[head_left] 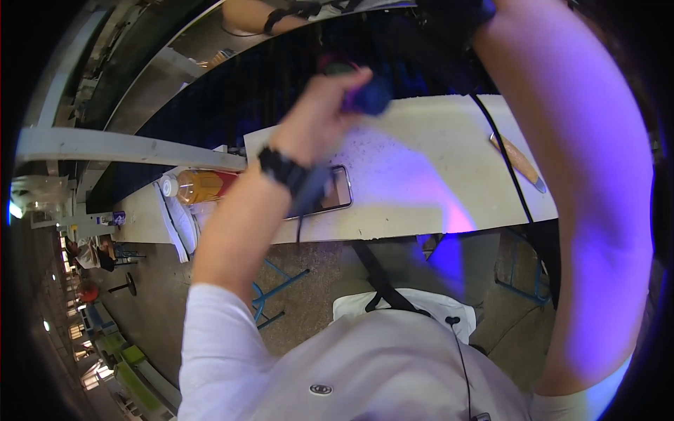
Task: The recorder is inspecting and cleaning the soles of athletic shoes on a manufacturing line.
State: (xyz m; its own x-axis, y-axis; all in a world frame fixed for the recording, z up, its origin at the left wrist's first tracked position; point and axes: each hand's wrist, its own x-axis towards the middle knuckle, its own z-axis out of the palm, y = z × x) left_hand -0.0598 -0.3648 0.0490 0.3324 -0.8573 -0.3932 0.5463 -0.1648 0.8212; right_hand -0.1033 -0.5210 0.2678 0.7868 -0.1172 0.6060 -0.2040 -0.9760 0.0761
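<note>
My left hand [319, 116], blurred by motion and with a black band on its wrist, is closed round a dark blue, roundish object [372, 95] with a purple-pink part. Its kind I cannot make out. The hand is above the far edge of a white tabletop [393, 210], in front of a dark recess. My right forearm [562, 105] reaches up the right side under violet-blue light. A black band [453, 21] is at its wrist by the top edge, and the hand itself is out of sight.
A phone [340, 193] lies partly behind my left wrist. Left of it are an orange drink bottle [200, 186] and flat white pieces [179, 221]. A wooden-handled tool [518, 161] lies at the right, next to a black cable [502, 144]. A pale bar [119, 145] crosses at left.
</note>
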